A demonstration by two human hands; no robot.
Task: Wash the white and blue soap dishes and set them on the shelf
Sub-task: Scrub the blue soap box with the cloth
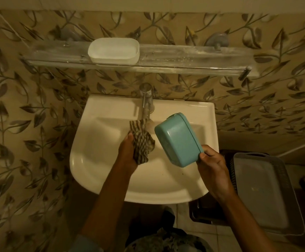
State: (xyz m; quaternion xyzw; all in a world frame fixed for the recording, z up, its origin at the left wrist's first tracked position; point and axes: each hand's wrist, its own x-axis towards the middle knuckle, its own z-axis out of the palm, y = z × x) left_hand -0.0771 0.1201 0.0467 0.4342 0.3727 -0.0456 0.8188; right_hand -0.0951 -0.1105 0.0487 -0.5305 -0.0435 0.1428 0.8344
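The white soap dish stands on the glass shelf above the sink, left of the shelf's middle. My right hand grips the blue soap dish by its near corner and holds it tilted, bottom side up, over the right half of the basin. My left hand clutches a striped scrubbing cloth over the basin's middle. The cloth's upper end reaches under the tap, where water seems to run.
The white sink juts out from a leaf-patterned tiled wall. A grey plastic basket with a tray sits low on the right, beside the sink. Dark cloth lies on the floor beneath me.
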